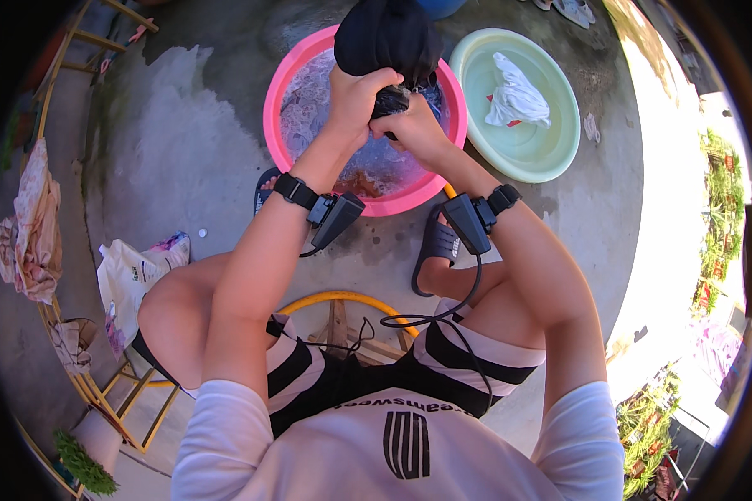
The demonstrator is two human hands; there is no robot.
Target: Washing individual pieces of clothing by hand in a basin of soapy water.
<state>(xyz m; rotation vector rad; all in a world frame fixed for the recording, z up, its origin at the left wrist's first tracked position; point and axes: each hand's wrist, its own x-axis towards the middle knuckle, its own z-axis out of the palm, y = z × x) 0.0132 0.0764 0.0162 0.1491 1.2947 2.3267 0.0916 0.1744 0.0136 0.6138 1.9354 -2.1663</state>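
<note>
A bunched black cloth (385,37), wet at its gathered lower end, is held up over the pink plastic tub (276,125). My left hand (354,103) grips the cloth's narrowed part from the left. Just below and to the right, my right hand (413,128) is closed around the end of the same cloth. Foamy water (304,103) fills the tub, with dark fabric partly visible at its right side and something brown near the front. To the right stands a pale green basin (514,160) of water with a white cloth (517,97) lying in it.
A yellow hose (344,295) curves between my legs over a wooden stool (338,325). At left are a white printed bag (122,272) and a yellow metal ladder-like frame (131,401) with cloth hung on it. A blue container (442,6) is partly visible beyond the tub.
</note>
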